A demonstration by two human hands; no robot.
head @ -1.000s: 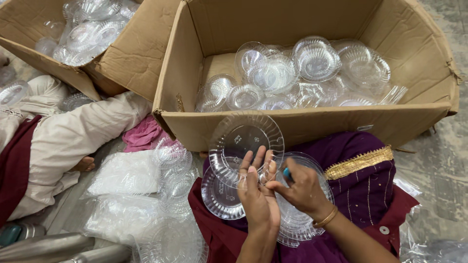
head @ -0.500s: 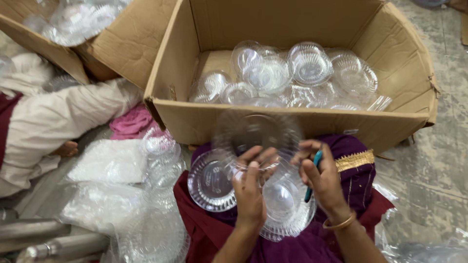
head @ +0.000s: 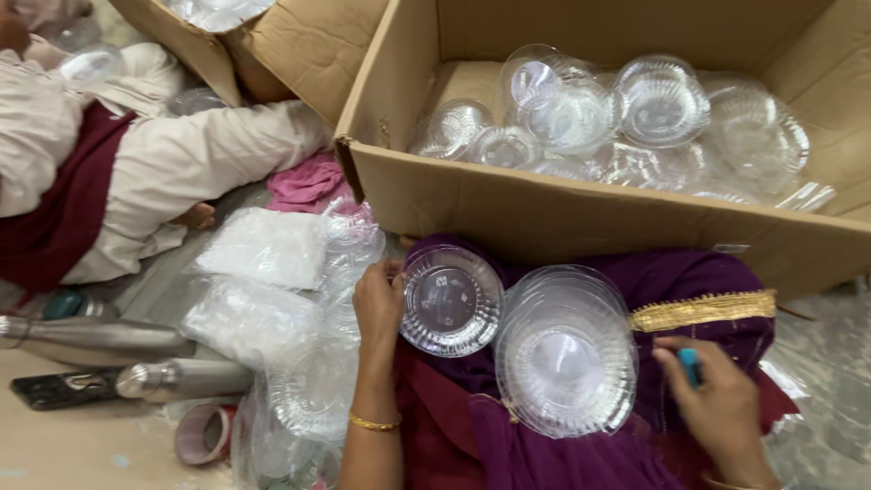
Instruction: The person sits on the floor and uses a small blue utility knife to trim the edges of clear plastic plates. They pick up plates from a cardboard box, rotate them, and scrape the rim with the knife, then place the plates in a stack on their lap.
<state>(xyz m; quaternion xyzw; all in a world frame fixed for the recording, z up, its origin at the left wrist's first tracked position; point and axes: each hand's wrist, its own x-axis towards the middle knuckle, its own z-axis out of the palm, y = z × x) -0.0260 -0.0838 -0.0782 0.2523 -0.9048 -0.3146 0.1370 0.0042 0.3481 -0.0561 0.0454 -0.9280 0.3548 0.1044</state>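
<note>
My left hand [head: 378, 304] rests its fingers on the left rim of a clear plastic bowl [head: 451, 300] that sits on my purple-clothed lap. Beside that bowl, to the right, lies a stack of clear plastic plates [head: 566, 356]. Lower right, my right hand [head: 717, 399] is closed around a small blue tool [head: 691, 364], a little apart from the stack. A cardboard box [head: 581, 218] with several clear bowls inside stands just beyond my lap.
Another person in pale clothes with a maroon cloth [head: 136, 172] sits at the left. Plastic bags of clear ware [head: 263, 299] lie by my left arm. Two steel bottles [head: 109, 340], a roll of tape [head: 207, 434] and a second cardboard box [head: 272, 45] are nearby.
The clear plate that both hands held up is gone from my hands. My left hand has dropped to the bowl on my lap, and my right hand has moved out to the right with the blue tool.
</note>
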